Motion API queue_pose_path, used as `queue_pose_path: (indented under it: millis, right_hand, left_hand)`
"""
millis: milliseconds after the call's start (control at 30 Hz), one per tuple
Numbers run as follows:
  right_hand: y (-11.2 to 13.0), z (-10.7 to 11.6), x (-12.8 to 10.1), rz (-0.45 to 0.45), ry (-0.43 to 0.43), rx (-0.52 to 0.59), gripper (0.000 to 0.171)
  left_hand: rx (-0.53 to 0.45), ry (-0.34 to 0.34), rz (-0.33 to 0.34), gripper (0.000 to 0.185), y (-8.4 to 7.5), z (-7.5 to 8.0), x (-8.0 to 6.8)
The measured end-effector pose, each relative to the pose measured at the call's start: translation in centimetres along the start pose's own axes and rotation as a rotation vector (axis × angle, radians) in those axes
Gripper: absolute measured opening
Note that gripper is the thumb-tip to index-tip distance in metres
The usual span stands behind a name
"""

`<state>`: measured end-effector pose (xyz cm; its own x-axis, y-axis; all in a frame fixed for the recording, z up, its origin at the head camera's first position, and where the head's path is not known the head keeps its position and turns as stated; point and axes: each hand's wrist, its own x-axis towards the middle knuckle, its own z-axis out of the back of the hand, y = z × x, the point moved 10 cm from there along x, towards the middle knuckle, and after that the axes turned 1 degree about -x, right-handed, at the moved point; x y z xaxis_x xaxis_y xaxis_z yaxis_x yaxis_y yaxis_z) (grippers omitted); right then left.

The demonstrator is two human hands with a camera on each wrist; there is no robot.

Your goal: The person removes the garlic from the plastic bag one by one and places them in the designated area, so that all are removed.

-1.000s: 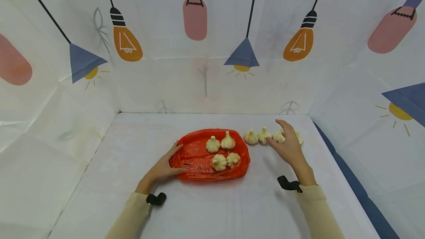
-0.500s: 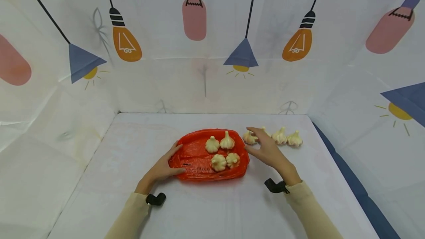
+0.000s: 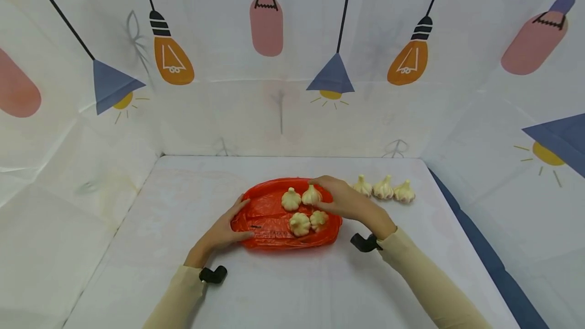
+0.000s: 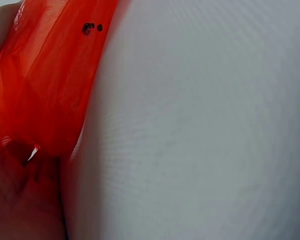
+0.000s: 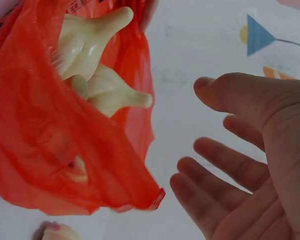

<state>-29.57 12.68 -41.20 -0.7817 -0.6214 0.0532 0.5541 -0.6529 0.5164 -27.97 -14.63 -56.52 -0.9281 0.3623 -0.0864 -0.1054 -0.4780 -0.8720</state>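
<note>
A red plastic bag [image 3: 267, 209] lies spread open on the white table with several garlic bulbs [image 3: 299, 224] in it. My left hand [image 3: 222, 228] grips the bag's left end, thumb at the near side and fingers at the far side. My right hand [image 3: 344, 200] is over the bag's right side, thumb and fingers spread around a garlic bulb [image 3: 312, 195]. In the right wrist view the right hand's fingers [image 5: 225, 175] are apart with nothing between them. Red plastic [image 4: 50, 75] fills the upper left of the left wrist view.
More garlic bulbs [image 3: 383, 188] stand in a row on the table [image 3: 283, 288], right of the bag. The right hand covers the row's left end. White sheets printed with lamps [image 3: 331, 75] hang behind and at both sides.
My right hand has moved left from the row of garlic bulbs, past its leftmost bulb, to over the bag. The left hand and the bulbs in the bag have stayed put.
</note>
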Motion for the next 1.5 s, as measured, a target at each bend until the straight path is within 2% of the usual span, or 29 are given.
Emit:
queue_pose_path:
  millis: [133, 333, 433, 733, 1067, 1367, 1500]
  right_hand:
    - [0.7, -1.2, 1.3, 0.011, 0.107, 0.014, 0.046]
    - [0.8, -3.9, 2.5, -0.004, 0.283, 0.032, 0.056]
    - [0.3, -5.2, 2.8, -0.023, 0.333, 0.041, 0.058]
    - [-1.2, -7.6, 3.5, -0.109, 0.402, 0.081, 0.049]
    - [-1.1, -9.1, 4.1, -0.081, 0.415, 0.012, 0.050]
    - [-0.9, -10.3, 4.0, -0.104, 0.432, 0.079, 0.051]
    - [-1.0, -10.6, 4.1, -0.108, 0.436, 0.076, 0.048]
  left_hand:
    - [-0.003, -0.004, -0.013, 0.103, -0.1, 0.1, -0.1]
    - [-0.006, -0.004, -0.007, 0.103, -0.1, 0.2, -0.1]
    - [-0.013, -0.004, 0.003, 0.103, -0.1, 0.2, -0.1]
    - [-0.001, -0.008, 0.002, 0.103, -0.1, 0.1, 0.0]
    - [-0.016, -0.011, 0.017, 0.103, 0.1, 0.2, 0.0]
    - [-0.018, -0.013, 0.010, 0.103, 0.0, 0.1, 0.0]
    - [-0.022, -0.012, 0.005, 0.102, 0.1, 0.1, 0.1]
